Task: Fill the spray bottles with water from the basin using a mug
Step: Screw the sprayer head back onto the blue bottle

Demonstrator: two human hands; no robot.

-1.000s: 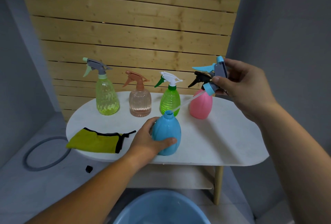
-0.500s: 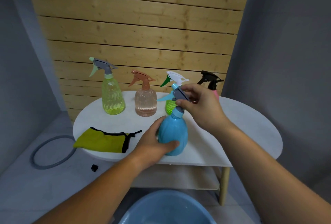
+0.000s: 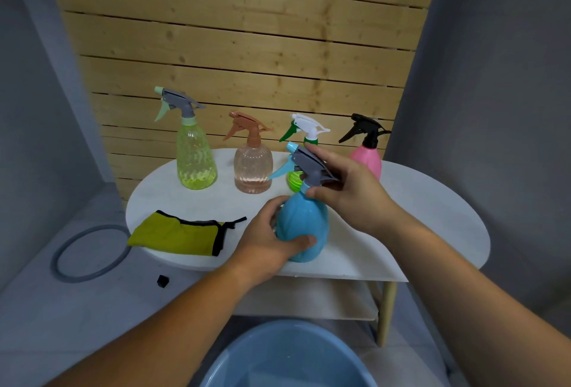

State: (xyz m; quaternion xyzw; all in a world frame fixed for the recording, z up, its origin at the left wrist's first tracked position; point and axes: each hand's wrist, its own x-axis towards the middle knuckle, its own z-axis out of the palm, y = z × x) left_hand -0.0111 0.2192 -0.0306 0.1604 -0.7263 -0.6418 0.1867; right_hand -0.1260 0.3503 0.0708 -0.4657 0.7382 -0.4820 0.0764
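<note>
The left hand (image 3: 268, 240) wraps its fingers round the blue bottle (image 3: 304, 223), standing near the front edge of the table (image 3: 432, 232), to keep it steady, while the right hand (image 3: 352, 192) pinches the spray head (image 3: 309, 167) on its neck, probably to turn it.

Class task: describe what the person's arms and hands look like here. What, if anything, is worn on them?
The left hand and right hand are bare: no gloves, rings, watch or bands show. The left forearm and right forearm are bare too, with no sleeve in view down to the frame's edge.
</note>
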